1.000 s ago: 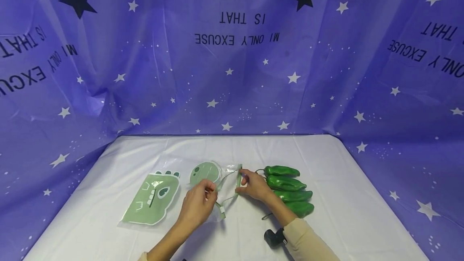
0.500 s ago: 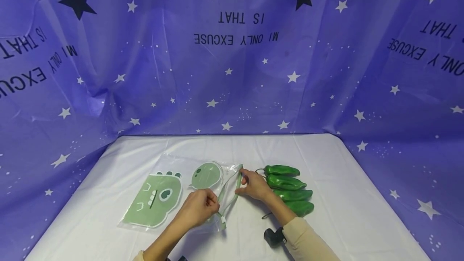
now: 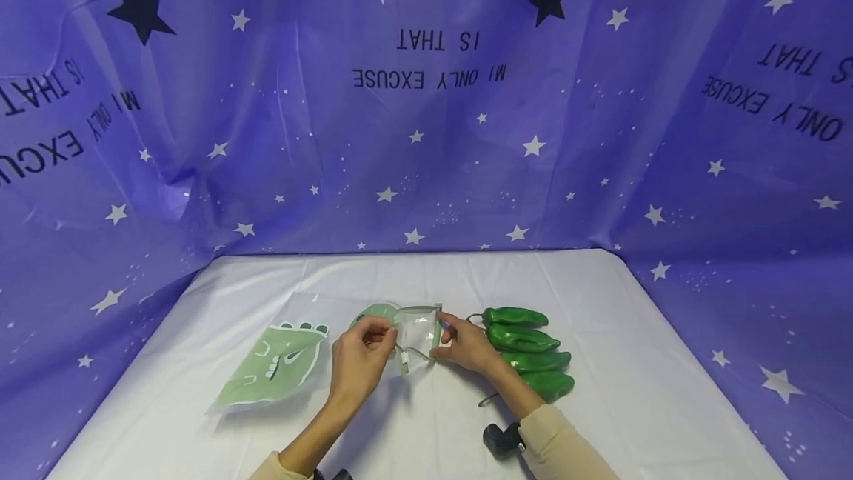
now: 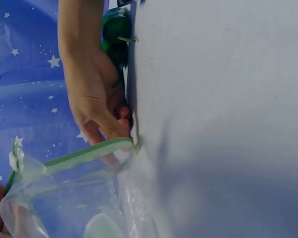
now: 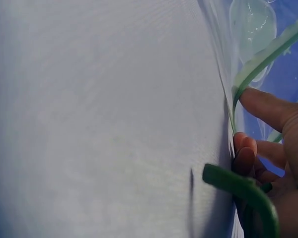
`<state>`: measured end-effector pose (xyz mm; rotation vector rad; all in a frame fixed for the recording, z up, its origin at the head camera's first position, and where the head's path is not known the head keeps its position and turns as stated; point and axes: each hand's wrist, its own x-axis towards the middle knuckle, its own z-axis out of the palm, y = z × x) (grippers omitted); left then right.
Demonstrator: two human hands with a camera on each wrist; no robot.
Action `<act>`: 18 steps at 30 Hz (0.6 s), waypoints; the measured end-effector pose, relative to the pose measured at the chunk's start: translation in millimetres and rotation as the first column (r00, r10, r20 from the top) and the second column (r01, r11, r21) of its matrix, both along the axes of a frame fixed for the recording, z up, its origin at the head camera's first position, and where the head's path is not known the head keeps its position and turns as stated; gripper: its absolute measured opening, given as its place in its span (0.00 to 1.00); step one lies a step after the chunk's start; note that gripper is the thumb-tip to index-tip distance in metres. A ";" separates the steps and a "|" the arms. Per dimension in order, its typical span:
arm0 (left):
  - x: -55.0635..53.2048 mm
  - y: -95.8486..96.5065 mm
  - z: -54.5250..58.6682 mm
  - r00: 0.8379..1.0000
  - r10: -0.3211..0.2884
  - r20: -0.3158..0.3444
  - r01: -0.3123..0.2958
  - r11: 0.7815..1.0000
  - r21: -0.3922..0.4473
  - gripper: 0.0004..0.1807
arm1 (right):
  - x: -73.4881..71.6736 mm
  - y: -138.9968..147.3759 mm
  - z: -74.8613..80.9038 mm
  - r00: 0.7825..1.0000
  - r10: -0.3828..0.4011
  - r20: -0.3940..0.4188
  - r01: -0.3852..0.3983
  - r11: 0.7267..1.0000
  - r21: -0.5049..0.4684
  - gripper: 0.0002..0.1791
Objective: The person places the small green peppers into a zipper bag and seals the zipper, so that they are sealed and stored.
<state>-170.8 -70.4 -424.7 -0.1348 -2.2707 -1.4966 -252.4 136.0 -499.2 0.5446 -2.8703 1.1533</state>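
A clear zip bag (image 3: 269,372) with a green cartoon print lies across the table, its left part bent up a little. Thumb and fingers of my left hand (image 3: 360,361) pinch one lip of its mouth, raised off the table. On the opposite lip, my right hand (image 3: 469,343) holds the green zip strip (image 5: 268,57) low against the white cloth. Between the hands the mouth gapes, with a white slider (image 4: 16,157) at one end of the strip. Several green peppers (image 3: 523,338) lie in a row just right of the right hand.
A white cloth covers the table (image 3: 640,406). Purple star-printed curtains (image 3: 426,139) enclose its back and sides. One curved pepper stem (image 5: 243,191) sticks up close to the right hand. A black device (image 3: 503,439) is at the right wrist.
My left hand has moved up and slightly left, raising its lip of the bag so the mouth gapes wider. The bag's printed left part has bent upward. The right hand stays in place.
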 end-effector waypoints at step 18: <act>4.3 -3.3 -13.7 0.994 -0.089 0.064 0.094 0.992 -0.086 0.04 | 12.9 2.0 22.9 0.998 0.018 -0.055 -0.021 0.999 -0.047 0.34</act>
